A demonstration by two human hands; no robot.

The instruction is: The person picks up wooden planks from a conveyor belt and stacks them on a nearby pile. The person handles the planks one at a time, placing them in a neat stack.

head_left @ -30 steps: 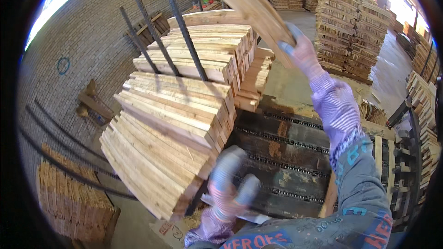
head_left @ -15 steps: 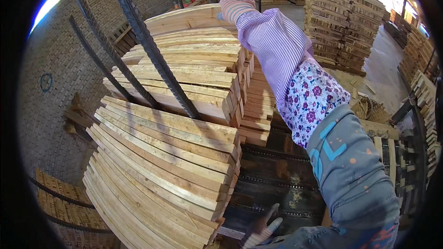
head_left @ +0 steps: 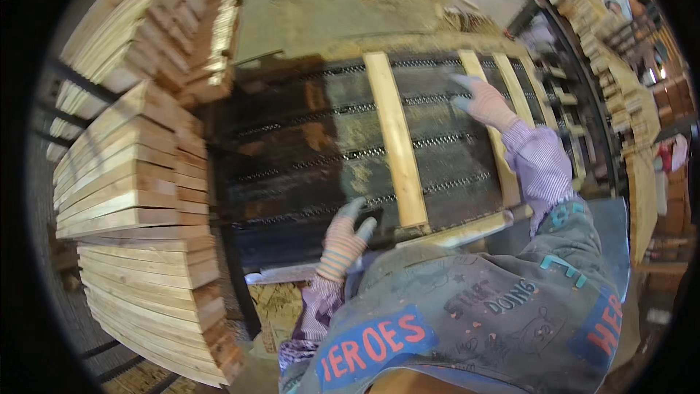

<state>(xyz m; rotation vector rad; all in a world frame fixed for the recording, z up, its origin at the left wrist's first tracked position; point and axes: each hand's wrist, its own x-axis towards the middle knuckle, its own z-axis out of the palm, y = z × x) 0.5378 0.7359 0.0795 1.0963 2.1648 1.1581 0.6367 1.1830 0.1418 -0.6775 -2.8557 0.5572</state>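
Both my hands wear striped, grey-tipped gloves. My left hand (head_left: 345,241) is over the near edge of a dark chain conveyor (head_left: 292,168), with thumb and fingers apart and nothing in it. My right hand (head_left: 485,102) reaches across the conveyor, fingers stretched out and slightly blurred, over a pale wooden board (head_left: 503,164). Whether it touches that board I cannot tell. Between my hands, a lone wooden board (head_left: 396,138) lies across the chains. Farther right, another board (head_left: 512,84) lies beside the one under my right hand.
A tall stack of boards (head_left: 138,168) stands at the left, with dark metal bars (head_left: 84,80) beside it. Another row of stacked timber (head_left: 612,95) runs along the right. At the right edge, a person (head_left: 638,18) is partly visible.
My view has swung right, from the stack to the conveyor. My right hand has left the board at the stack's far end and is now over the conveyor. My left hand shows more fully.
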